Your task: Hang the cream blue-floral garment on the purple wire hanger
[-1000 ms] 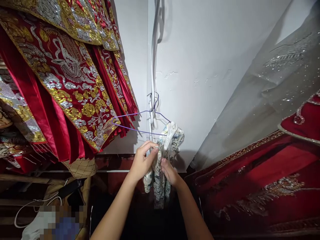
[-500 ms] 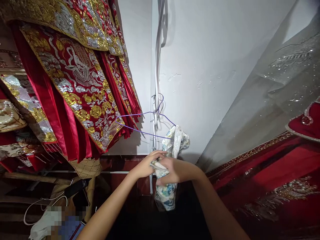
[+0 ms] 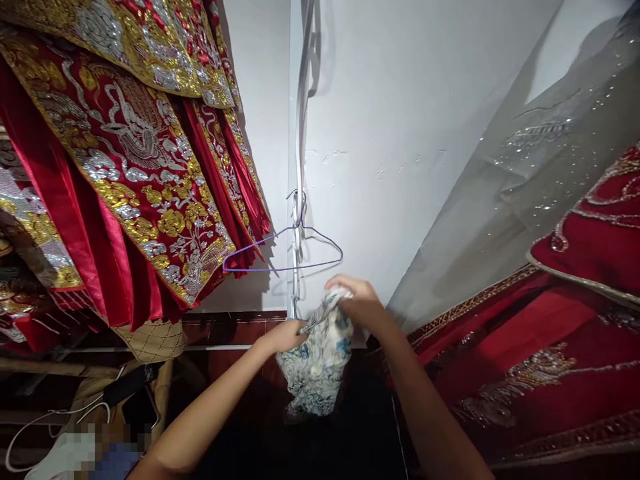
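Blurred patch (image 3: 100,450) bottom left unreadable; red embroidered garments (image 3: 125,153) cut by edges.

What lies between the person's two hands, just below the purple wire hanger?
In the head view, the patterned white-and-blue cloth bunches between the left hand and right hand; both grip it under the purple wire hanger.

White painted wall (image 3: 400,100) meets at a corner, scuffed. Red embroidered garments (image 3: 125,167) hang left; more red cloth (image 3: 550,347) right. Dim lighting below.
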A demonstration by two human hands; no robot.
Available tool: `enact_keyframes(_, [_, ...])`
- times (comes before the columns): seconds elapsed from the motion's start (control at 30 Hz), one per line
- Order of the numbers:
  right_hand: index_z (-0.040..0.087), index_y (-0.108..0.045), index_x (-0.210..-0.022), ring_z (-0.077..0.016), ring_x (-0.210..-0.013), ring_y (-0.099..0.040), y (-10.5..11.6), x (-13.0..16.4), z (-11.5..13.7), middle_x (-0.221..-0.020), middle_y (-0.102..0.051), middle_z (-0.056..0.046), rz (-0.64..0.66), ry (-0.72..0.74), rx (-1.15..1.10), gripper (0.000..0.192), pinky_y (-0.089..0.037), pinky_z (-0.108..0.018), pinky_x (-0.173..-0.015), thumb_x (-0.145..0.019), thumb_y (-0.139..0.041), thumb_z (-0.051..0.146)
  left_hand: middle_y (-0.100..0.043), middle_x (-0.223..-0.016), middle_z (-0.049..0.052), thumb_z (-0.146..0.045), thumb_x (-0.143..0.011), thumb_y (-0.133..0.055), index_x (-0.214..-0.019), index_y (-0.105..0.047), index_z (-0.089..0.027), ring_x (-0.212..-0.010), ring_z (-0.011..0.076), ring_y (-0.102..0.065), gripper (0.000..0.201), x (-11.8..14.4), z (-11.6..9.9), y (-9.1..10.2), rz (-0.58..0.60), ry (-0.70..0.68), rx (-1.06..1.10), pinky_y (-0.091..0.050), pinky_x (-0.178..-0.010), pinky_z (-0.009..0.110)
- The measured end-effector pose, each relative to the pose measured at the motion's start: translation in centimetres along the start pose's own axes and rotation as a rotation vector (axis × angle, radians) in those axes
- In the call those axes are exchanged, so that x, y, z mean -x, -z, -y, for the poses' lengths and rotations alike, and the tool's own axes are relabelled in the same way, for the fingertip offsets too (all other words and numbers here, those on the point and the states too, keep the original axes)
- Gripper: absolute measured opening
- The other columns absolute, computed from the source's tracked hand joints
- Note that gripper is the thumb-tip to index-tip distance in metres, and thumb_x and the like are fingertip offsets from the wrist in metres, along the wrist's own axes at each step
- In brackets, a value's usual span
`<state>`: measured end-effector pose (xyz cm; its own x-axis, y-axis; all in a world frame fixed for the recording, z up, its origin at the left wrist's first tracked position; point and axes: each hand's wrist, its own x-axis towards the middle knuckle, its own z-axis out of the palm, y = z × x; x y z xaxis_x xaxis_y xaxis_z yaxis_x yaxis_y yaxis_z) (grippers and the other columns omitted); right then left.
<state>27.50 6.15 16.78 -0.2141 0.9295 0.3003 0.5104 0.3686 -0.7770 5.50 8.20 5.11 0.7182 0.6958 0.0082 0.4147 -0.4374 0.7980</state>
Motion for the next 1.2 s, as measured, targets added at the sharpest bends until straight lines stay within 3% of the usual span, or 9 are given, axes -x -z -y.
enact_keyframes(0.07, [0.020,-0.065,-0.118,-0.0152,-0.060,-0.052,0.2,-2.0,-1.4,-0.066,-0.059,0.003,-0.217,0.028,-0.131,0.053,-0.040,-0.025,-0.058,-0.067,-0.051,0.015,-0.070,-0.087,0.008,-0.043,-0.091,-0.048,-0.092,-0.068,-0.014,-0.091,0.0258,-0.060,0.035,2.2,0.7,2.1,-0.080,0.070,-0.019,-0.048,-0.088,0.037])
enact_keyframes(0.13, [0.019,-0.057,-0.132,-0.0190,-0.072,-0.060,-0.6,-4.2,-2.4,-0.080,-0.067,-0.002,-0.266,0.083,-0.229,0.064,-0.047,-0.030,-0.070,-0.069,-0.053,0.018,-0.069,-0.089,0.006,-0.044,-0.093,-0.046,-0.093,-0.067,-0.014,-0.090,0.0244,-0.059,0.037,4.7,0.8,4.5,-0.194,0.098,-0.024,-0.047,-0.086,0.034])
enact_keyframes(0.3, [0.026,-0.060,-0.129,-0.0256,-0.121,-0.055,-5.4,-8.1,-3.6,-0.128,-0.065,-0.007,-0.010,0.048,-0.337,0.050,-0.036,-0.041,-0.109,-0.080,-0.053,0.031,-0.065,-0.091,0.004,-0.044,-0.093,-0.051,-0.102,-0.063,-0.015,-0.080,0.0177,-0.057,0.033,10.8,-1.5,9.5,-0.437,0.131,0.041,-0.044,-0.072,0.025])
enact_keyframes(0.43, [0.024,-0.066,-0.106,-0.0257,-0.108,-0.060,-8.4,-8.5,-5.0,-0.107,-0.070,-0.006,0.089,0.032,-0.322,0.031,-0.042,-0.040,-0.100,-0.081,-0.051,0.033,-0.066,-0.090,0.004,-0.047,-0.091,-0.053,-0.100,-0.064,-0.018,-0.080,0.0185,-0.059,0.033,14.5,-3.7,11.1,-0.326,0.205,-0.127,-0.043,-0.071,0.025])
enact_keyframes(0.57, [0.021,-0.059,-0.077,-0.0211,-0.079,-0.058,-8.1,-7.5,-6.5,-0.078,-0.065,-0.002,0.044,0.033,-0.271,0.013,-0.046,-0.032,-0.076,-0.077,-0.049,0.029,-0.067,-0.079,0.006,-0.041,-0.090,-0.052,-0.081,-0.066,-0.019,-0.072,0.0214,-0.061,0.027,16.2,-3.8,11.6,-0.177,0.382,-0.480,-0.042,-0.069,0.029])
enact_keyframes(0.67, [0.020,-0.054,-0.067,-0.0189,-0.072,-0.054,-6.2,-6.5,-6.9,-0.069,-0.060,-0.001,0.029,0.020,-0.235,0.011,-0.042,-0.028,-0.067,-0.073,-0.051,0.027,-0.067,-0.080,0.010,-0.035,-0.093,-0.046,-0.078,-0.065,-0.019,-0.074,0.0237,-0.063,0.029,15.6,-4.0,12.5,-0.210,0.435,-0.619,-0.045,-0.073,0.033])
enact_keyframes(0.87, [0.017,-0.056,-0.064,-0.0169,-0.068,-0.051,-2.3,-4.7,-5.6,-0.065,-0.057,-0.001,0.003,0.024,-0.203,0.012,-0.039,-0.026,-0.062,-0.070,-0.051,0.026,-0.061,-0.119,0.012,-0.036,-0.099,-0.036,-0.087,-0.061,-0.018,-0.112,0.0259,-0.058,0.033,10.9,-7.6,15.4,-0.521,0.034,-0.557,-0.043,-0.101,0.039])
enact_keyframes(1.03, [0.018,-0.057,-0.068,-0.0176,-0.071,-0.055,-2.6,-3.1,-3.2,-0.067,-0.060,0.000,0.088,-0.011,-0.237,0.007,-0.044,-0.028,-0.066,-0.069,-0.052,0.023,-0.066,-0.109,0.008,-0.030,-0.096,-0.041,-0.107,-0.057,-0.019,-0.103,0.0224,-0.062,0.022,6.4,-9.4,16.0,-0.606,-0.097,-0.433,-0.048,-0.095,0.036])
enact_keyframes(1.2, [0.020,-0.064,-0.122,-0.0232,-0.094,-0.064,-1.4,-1.2,-1.5,-0.103,-0.072,-0.005,0.071,0.032,-0.215,0.051,-0.048,-0.030,-0.083,-0.072,-0.054,0.019,-0.066,-0.124,0.010,-0.020,-0.092,-0.043,-0.131,-0.054,-0.020,-0.114,0.0245,-0.063,0.040,5.4,-8.6,17.2,-0.555,-0.123,-0.525,-0.047,-0.098,0.038])
